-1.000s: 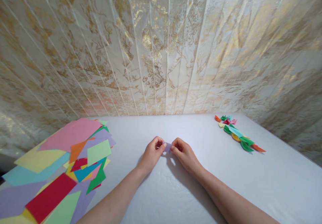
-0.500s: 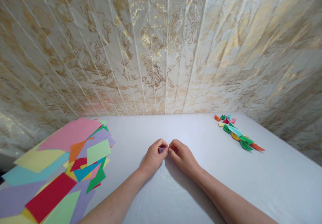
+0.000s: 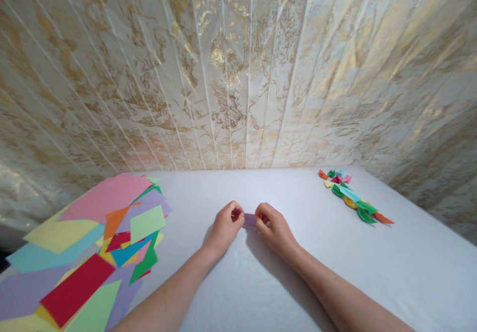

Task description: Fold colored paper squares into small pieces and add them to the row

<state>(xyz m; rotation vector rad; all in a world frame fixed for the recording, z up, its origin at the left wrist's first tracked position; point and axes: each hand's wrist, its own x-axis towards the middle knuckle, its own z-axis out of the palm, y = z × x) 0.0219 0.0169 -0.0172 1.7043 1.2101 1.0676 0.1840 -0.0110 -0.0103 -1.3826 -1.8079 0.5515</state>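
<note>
A small purple piece of paper (image 3: 249, 220) stretches between my two hands, just above the white table. My left hand (image 3: 226, 225) pinches its left end between thumb and fingers. Its right end sits in the pinch of my right hand (image 3: 274, 227). Only the middle of the paper shows; both ends are covered by my fingers, so its folds cannot be made out.
Loose coloured paper sheets, among them a red rectangle (image 3: 78, 290) and a pink sheet (image 3: 108, 198), lie overlapping on the left. Several folded paper pieces (image 3: 350, 195) form a row at the back right. A gold-patterned curtain (image 3: 231, 73) hangs behind the white table (image 3: 223, 297).
My hands have moved apart from nearly touching, and more of the purple paper now shows between them. The view has shifted slightly.
</note>
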